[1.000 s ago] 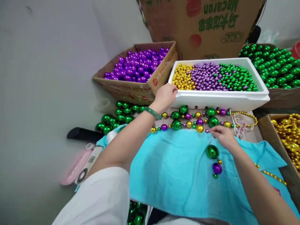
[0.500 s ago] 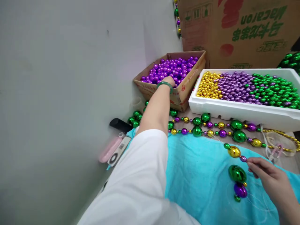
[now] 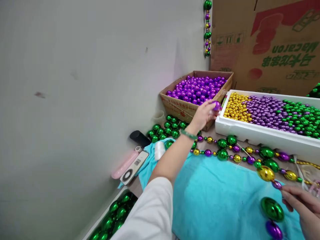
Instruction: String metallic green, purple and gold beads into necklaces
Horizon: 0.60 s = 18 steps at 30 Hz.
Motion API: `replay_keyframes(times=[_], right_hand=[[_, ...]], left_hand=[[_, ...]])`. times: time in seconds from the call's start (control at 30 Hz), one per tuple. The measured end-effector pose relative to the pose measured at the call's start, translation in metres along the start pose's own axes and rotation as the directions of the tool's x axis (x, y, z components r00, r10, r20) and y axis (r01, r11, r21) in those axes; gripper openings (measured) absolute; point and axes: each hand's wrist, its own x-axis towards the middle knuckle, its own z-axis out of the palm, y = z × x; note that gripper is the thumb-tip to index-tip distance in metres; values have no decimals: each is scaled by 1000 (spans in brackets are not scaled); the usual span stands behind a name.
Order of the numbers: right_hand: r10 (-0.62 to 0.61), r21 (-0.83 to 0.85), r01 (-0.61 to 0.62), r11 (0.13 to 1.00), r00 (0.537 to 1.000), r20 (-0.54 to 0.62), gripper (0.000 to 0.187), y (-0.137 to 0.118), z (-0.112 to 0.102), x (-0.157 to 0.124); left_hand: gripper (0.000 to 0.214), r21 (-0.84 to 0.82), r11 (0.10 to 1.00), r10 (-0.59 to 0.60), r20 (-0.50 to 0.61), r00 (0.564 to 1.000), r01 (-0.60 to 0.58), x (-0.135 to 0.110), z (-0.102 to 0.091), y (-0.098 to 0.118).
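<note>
My left hand (image 3: 203, 115), with a green bangle at the wrist, is closed on a shiny purple bead (image 3: 216, 106) beside the corner of the cardboard box (image 3: 178, 108) of purple beads. At the lower right my right hand (image 3: 301, 203) pinches the end of a beaded string by a small purple bead (image 3: 276, 184). A gold bead (image 3: 265, 173) and a small green bead (image 3: 257, 164) sit above it on that string. Below hang a large green bead (image 3: 272, 209) and a purple bead (image 3: 274, 230), over the turquoise cloth (image 3: 212, 186).
A white foam box (image 3: 265, 134) holds small gold, purple and green beads. Finished-looking bead strands (image 3: 222, 154) lie before it. At left are loose green beads (image 3: 167, 125), a thread spool (image 3: 159, 150), a white device (image 3: 134, 167) and a tray of green beads (image 3: 113, 216).
My left hand has come out of the purple bead box with a purple bead and moved right. My right hand still pinches the string. The view has shifted.
</note>
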Motion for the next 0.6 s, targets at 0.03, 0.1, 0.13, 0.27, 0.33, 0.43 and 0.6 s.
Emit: replay_keyframes(times=[0.03, 0.1, 0.13, 0.27, 0.33, 0.43, 0.6], right_hand=[[4, 6, -4, 1000, 1000, -21, 31, -13, 5, -4], [1, 31, 1, 1000, 998, -55, 30, -31, 13, -10], [-5, 40, 8, 999, 998, -59, 28, -36, 16, -13], [-68, 20, 69, 997, 997, -39, 19, -35, 19, -29], [-89, -8, 89, 996, 996, -31, 17, -32, 17, -37], [-114, -21, 114, 993, 993, -30, 14, -30, 12, -46], [-188, -6, 188, 982, 982, -16, 9, -31, 10, -49]], left_hand=[[33, -189, 978, -78, 64, 995, 89, -25, 6, -9], [30, -433, 872, -189, 131, 973, 228, -69, 14, -28], [29, -507, 814, -233, 158, 959, 282, -87, 18, -36], [33, -651, 660, -328, 198, 924, 374, -129, 25, -59], [33, -681, 633, -342, 182, 922, 369, -138, 28, -63], [32, -688, 627, -344, 178, 922, 367, -145, 32, -63], [29, -660, 655, -331, 187, 925, 367, -153, 40, -62]])
